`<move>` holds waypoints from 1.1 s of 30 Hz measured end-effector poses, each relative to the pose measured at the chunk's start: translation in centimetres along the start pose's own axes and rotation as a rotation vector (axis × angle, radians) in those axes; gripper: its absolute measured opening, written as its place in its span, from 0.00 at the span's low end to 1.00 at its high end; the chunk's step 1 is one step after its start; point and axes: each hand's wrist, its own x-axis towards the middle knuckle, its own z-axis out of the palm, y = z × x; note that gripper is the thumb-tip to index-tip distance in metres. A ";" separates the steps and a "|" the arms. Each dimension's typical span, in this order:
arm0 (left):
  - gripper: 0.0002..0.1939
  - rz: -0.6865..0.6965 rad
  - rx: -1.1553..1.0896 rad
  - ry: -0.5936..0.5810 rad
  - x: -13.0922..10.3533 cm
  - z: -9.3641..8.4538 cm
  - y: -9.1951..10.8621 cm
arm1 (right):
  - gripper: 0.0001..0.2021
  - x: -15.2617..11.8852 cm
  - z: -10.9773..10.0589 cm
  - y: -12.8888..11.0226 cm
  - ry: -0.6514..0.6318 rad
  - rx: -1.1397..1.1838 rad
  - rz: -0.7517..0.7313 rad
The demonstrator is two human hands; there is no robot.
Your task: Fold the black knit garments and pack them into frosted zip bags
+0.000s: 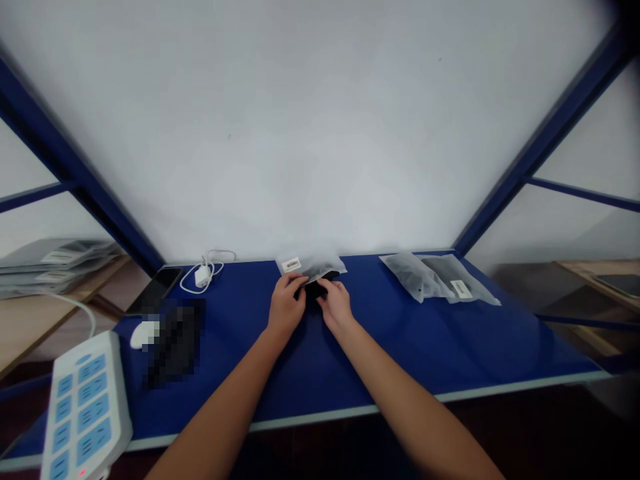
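Note:
A frosted plastic bag (323, 261) with a white barcode label (292, 265) lies at the far middle of the blue table, against the wall. Soft-looking black material (314, 291) shows at the bag's near edge, between my hands; its kind is not clear. My left hand (287, 305) has its fingers closed on the left of that edge, below the label. From the right, my right hand (339, 307) pinches the same edge beside the black material. Part of the black material is hidden by my fingers and the bag.
Two more frosted bags (417, 277) with dark contents lie to the right. Left on the table (400, 347) are a phone (156, 291), a white charger with cable (203, 275), a white rounded object (144, 335) and a pixelated dark item (177, 343). A power strip (87, 407) is nearer.

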 end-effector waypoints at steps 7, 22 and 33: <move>0.10 -0.113 -0.061 0.042 1.3 -2.5 -3.3 | 0.18 0.9 -1.8 -2.5 -0.081 -0.535 -0.303; 0.13 -0.065 0.079 -0.132 0.8 -2.4 -3.9 | 0.08 3.1 -3.3 -1.2 -0.400 -0.973 -0.790; 0.30 -0.095 -0.018 -0.422 0.7 -3.8 -4.5 | 0.18 3.1 -4.0 -1.2 -0.498 -1.055 -0.805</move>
